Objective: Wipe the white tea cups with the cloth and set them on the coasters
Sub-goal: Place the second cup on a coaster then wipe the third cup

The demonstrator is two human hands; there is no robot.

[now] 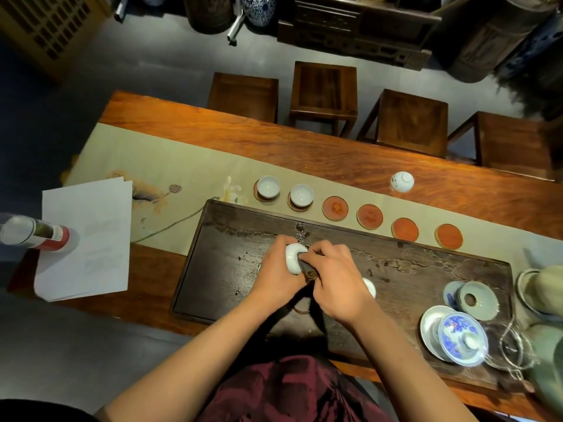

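My left hand (pixel 275 275) grips a white tea cup (pixel 294 257) on its side over the dark wooden tea tray (pixel 225 239). My right hand (pixel 336 280) presses a dark cloth (pixel 304 266) into the cup's mouth; the cloth's tail hangs down toward me. Another white cup (pixel 369 287) peeks out from behind my right wrist on the tray. Along the runner, two white cups (pixel 268 186) (pixel 301 194) sit on the two leftmost coasters. Several red coasters (pixel 335 208) (pixel 369 216) to their right are bare. One upside-down cup (pixel 402 181) stands apart on the far table.
A blue-patterned gaiwan lid and saucers (pixel 461 338) and a pale lid (pixel 478 300) crowd the tray's right end, with a glass pitcher (pixel 515 348) beside them. White papers (pixel 85 239) and a bottle (pixel 33 234) lie at left. Wooden stools (pixel 323 92) stand beyond the table.
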